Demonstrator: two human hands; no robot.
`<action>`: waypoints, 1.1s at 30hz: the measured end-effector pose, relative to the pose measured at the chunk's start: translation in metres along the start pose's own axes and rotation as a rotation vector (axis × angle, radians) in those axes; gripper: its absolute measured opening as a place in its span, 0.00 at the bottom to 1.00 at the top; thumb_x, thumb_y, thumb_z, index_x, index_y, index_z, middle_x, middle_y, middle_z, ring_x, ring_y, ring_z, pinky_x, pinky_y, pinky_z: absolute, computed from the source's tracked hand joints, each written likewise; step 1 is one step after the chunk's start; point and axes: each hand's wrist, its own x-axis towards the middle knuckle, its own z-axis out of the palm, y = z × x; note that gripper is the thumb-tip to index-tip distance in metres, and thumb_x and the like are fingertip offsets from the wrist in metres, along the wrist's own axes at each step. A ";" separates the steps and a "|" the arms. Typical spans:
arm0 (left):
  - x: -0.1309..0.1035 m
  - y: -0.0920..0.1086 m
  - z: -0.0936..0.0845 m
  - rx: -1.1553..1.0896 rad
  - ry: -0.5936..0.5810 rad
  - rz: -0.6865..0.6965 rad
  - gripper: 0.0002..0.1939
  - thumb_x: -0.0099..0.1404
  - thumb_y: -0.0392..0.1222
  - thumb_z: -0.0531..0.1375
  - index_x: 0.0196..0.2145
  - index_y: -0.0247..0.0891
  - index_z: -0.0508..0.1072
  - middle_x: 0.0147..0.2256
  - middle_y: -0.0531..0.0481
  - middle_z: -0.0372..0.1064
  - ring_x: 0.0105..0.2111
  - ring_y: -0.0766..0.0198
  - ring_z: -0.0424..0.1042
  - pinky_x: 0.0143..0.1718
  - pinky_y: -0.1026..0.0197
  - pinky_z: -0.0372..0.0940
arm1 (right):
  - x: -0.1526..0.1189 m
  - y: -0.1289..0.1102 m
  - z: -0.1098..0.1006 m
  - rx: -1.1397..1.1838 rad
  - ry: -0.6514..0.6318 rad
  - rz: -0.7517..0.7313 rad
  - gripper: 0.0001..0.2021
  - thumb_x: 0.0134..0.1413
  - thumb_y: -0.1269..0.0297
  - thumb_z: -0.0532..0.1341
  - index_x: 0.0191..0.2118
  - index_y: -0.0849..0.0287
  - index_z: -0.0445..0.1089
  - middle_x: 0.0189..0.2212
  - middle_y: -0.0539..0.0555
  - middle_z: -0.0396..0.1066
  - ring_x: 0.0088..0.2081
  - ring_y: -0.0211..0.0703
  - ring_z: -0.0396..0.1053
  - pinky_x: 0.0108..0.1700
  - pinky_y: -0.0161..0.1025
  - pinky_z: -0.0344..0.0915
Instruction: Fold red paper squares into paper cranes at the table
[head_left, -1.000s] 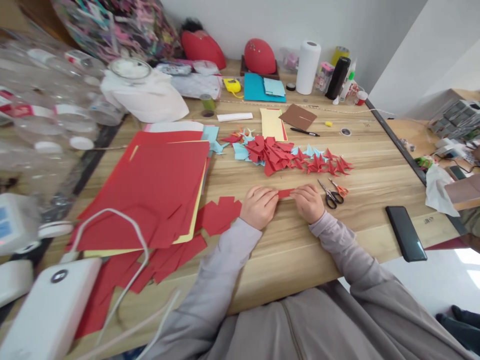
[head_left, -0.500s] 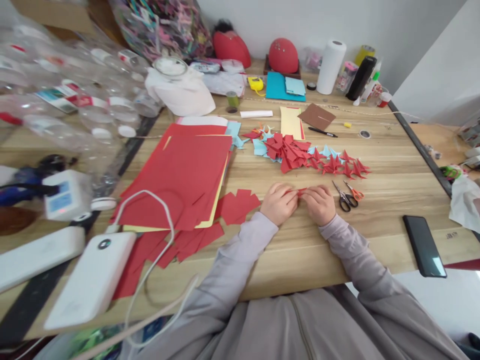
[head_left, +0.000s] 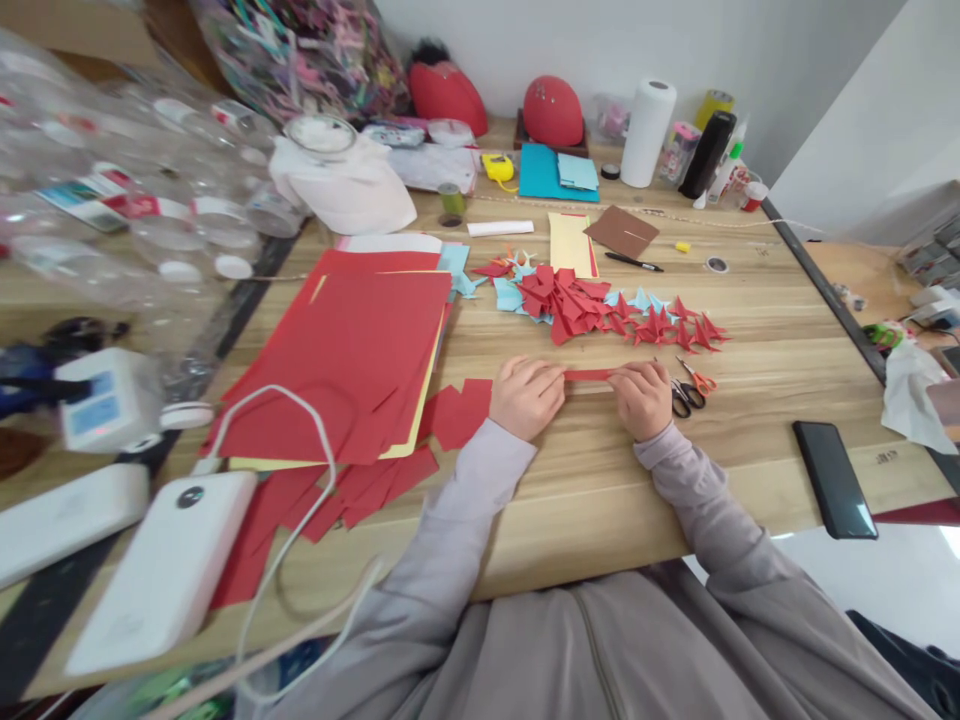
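Note:
A narrow folded strip of red paper [head_left: 588, 375] stretches level between my two hands, just above the wooden table. My left hand [head_left: 528, 396] pinches its left end, and my right hand [head_left: 642, 399] pinches the other end. Both ends are hidden by the fingers. Beyond the hands lies a pile of folded red paper pieces [head_left: 564, 298], trailing into pointed red star-like shapes [head_left: 694, 328] with light blue ones among them. Cut red paper squares [head_left: 461, 412] lie beside my left hand. Black-handled scissors [head_left: 688, 398] and orange-handled scissors [head_left: 699, 377] rest close to my right hand.
Large red sheets [head_left: 352, 350] are stacked on the left. A white power bank [head_left: 161, 570] with a looping cable lies at the front left, near many plastic bottles [head_left: 172, 225]. A phone [head_left: 834, 480] sits at the right edge. A paper roll [head_left: 648, 135] stands at the back.
My hands have moved apart, the left one shifting left, so a longer stretch of the red strip shows between them. The whole view has shifted slightly.

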 end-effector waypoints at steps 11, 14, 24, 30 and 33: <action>-0.004 -0.008 -0.006 0.073 0.158 -0.050 0.08 0.60 0.34 0.56 0.34 0.41 0.73 0.37 0.51 0.76 0.37 0.60 0.71 0.45 0.50 0.57 | -0.003 0.005 0.001 -0.015 0.047 0.099 0.07 0.54 0.74 0.55 0.31 0.57 0.70 0.32 0.51 0.76 0.39 0.41 0.68 0.46 0.42 0.55; -0.003 0.002 -0.003 -0.047 0.069 -0.021 0.11 0.61 0.35 0.54 0.40 0.40 0.73 0.42 0.48 0.74 0.42 0.58 0.70 0.47 0.50 0.56 | -0.001 0.002 0.001 0.007 0.030 0.013 0.08 0.53 0.75 0.56 0.32 0.57 0.70 0.33 0.50 0.77 0.40 0.40 0.68 0.47 0.41 0.56; -0.001 0.018 0.015 -0.115 -0.026 0.063 0.12 0.64 0.33 0.51 0.36 0.38 0.74 0.38 0.47 0.75 0.40 0.60 0.71 0.47 0.50 0.58 | 0.000 -0.018 0.008 0.046 -0.009 -0.120 0.07 0.54 0.73 0.56 0.35 0.56 0.70 0.35 0.49 0.76 0.41 0.39 0.68 0.50 0.42 0.55; 0.000 0.022 0.012 -0.072 0.017 0.127 0.11 0.63 0.32 0.52 0.34 0.38 0.74 0.36 0.49 0.76 0.38 0.61 0.71 0.47 0.52 0.59 | 0.002 -0.022 0.007 0.028 -0.037 -0.183 0.08 0.55 0.73 0.55 0.34 0.56 0.70 0.35 0.50 0.76 0.40 0.38 0.67 0.49 0.42 0.55; 0.000 0.019 0.010 -0.076 0.017 0.113 0.11 0.62 0.31 0.52 0.34 0.39 0.74 0.36 0.49 0.76 0.39 0.61 0.71 0.46 0.51 0.58 | 0.002 -0.018 0.004 0.021 -0.050 -0.165 0.08 0.55 0.73 0.55 0.34 0.56 0.70 0.35 0.50 0.76 0.40 0.38 0.67 0.50 0.42 0.55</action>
